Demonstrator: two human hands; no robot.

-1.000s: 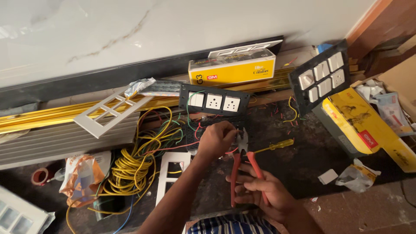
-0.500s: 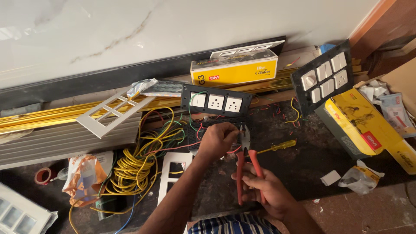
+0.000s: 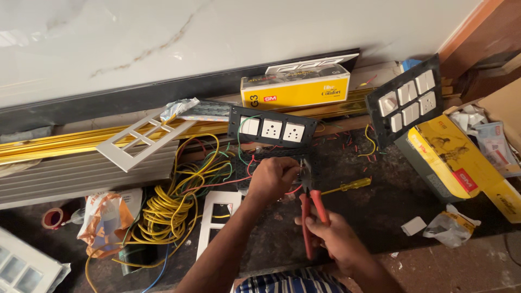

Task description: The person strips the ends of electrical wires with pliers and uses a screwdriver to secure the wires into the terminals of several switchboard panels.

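A red wire (image 3: 294, 190) is being pinched by the left hand (image 3: 274, 176); red-handled pliers (image 3: 309, 209), at its four o'clock, are being grasped by the right hand (image 3: 331, 239). Only insulation should be bitten.

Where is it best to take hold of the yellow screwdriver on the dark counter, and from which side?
Probably by its clear yellow handle, the thick right end of the screwdriver, coming from above. It lies flat and nearly level, and the thin shaft points left toward the pliers in the right hand, so that end is crowded. The handle end looks free on the counter.

Pale marble wall (image 3: 163, 38) (dark skirting (image 3: 135, 97))
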